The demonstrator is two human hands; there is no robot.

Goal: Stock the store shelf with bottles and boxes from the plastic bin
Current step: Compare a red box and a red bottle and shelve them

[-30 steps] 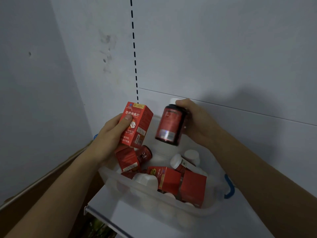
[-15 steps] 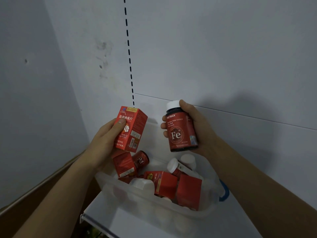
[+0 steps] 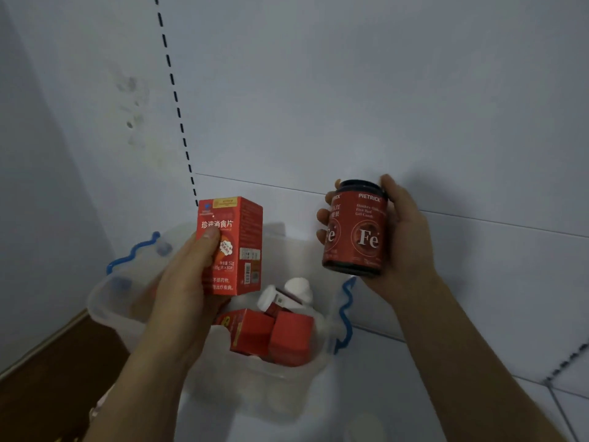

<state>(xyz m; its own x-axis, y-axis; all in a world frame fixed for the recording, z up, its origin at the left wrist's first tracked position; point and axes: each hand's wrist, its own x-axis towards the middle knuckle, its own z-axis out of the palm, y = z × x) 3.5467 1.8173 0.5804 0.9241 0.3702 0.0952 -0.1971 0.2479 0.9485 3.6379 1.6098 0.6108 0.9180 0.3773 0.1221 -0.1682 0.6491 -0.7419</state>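
Note:
My left hand (image 3: 185, 282) grips a red box (image 3: 234, 247) with white Chinese print, held upright above the clear plastic bin (image 3: 108, 301). My right hand (image 3: 404, 237) holds a dark bottle with a red "Fe" label (image 3: 357, 231) upright, to the right of the bin and above the white shelf (image 3: 478, 314). Inside the bin lie more red boxes (image 3: 271, 336) and white-capped bottles (image 3: 287, 296). My left forearm hides part of the bin.
The bin has blue wavy handles (image 3: 345, 314) on both sides. White back and side panels enclose the shelf, with a dashed slotted strip (image 3: 178, 113) running up the back. A brown floor strip (image 3: 47, 378) shows at lower left. A shelf divider edge (image 3: 564, 406) sits lower right.
Both hands moved rightward and apart above the bin. The bottle was turned upright from tilted, then its label rotated further round; the view came closer and lower.

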